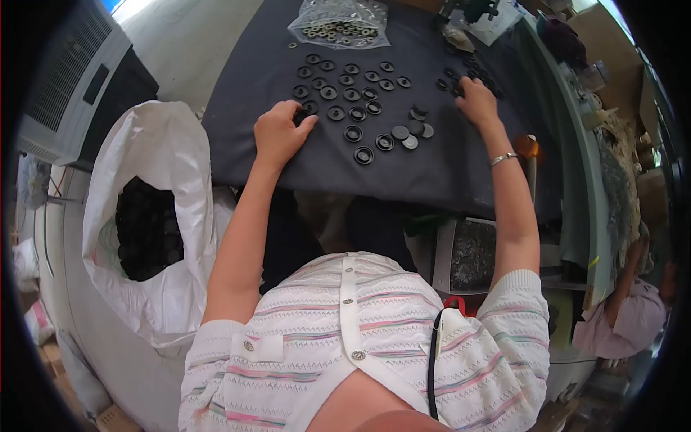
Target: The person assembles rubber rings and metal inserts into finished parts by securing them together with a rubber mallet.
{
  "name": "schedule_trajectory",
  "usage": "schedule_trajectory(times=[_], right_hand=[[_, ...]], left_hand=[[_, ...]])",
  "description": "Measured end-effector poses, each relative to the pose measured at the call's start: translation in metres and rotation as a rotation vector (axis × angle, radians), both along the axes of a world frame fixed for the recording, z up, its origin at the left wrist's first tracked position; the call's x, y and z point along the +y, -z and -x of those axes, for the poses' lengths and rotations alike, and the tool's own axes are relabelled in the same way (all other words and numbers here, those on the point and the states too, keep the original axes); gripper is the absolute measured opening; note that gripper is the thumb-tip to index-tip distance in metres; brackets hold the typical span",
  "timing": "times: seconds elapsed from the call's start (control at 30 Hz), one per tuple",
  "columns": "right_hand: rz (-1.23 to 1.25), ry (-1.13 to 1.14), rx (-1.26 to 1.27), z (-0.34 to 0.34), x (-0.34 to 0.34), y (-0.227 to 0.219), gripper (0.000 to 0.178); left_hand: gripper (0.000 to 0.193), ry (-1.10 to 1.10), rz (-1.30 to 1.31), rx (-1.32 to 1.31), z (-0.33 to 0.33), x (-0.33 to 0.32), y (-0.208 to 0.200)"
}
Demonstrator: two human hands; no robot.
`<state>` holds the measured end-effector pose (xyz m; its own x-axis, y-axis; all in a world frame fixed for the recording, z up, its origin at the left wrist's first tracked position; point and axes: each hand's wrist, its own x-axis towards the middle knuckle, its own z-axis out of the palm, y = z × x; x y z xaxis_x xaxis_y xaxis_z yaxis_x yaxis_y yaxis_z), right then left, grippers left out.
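dark grey cloth point(432, 173) covers the table in front of me, with a white woven sack point(147, 137) standing on the floor at its left edge. my left hand point(279, 133) is at the near left of the scattered rows, thumb and forefinger bracketing a black ringed disc point(310, 106); whether i have it pinched firmly or only touched, i cannot tell. over on the right, my right hand point(478, 101) has its fingertips down among a cluster of small black round parts point(442, 84), and what they grasp, if anything, is hidden. i judge that my left knuckles could nudge the neighbouring discs out of place, since they lie so near, and a hasty pinch on that rim might tip the disc or let it slip. groping in the cluster, i could bring up two parts at once. the ringed disc is round, so it has no long axis across its face; its neighbours lie flat, ringed faces up, hub axes upright, but my fingers hide whether mine tilts
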<state>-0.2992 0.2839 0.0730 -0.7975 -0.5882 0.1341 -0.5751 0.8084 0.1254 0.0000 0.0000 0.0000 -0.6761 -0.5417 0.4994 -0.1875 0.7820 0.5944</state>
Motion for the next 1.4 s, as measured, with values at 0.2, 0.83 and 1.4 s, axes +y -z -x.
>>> schedule_trajectory(times=[0.2, 0.83, 1.4], right_hand=[[0.236, -0.386, 0.084, -0.064, -0.047, 0.004, 0.036], [0.07, -0.661, -0.211, -0.137, -0.119, 0.025, 0.039], [-0.027, -0.747, -0.364, -0.128, -0.119, 0.006, 0.039]], left_hand=[[0.028, 0.002, 0.035, -0.021, -0.006, -0.004, -0.007], [0.029, -0.004, 0.062, 0.008, -0.003, -0.006, -0.002], [0.029, 0.025, 0.035, 0.048, -0.001, -0.003, 0.001]])
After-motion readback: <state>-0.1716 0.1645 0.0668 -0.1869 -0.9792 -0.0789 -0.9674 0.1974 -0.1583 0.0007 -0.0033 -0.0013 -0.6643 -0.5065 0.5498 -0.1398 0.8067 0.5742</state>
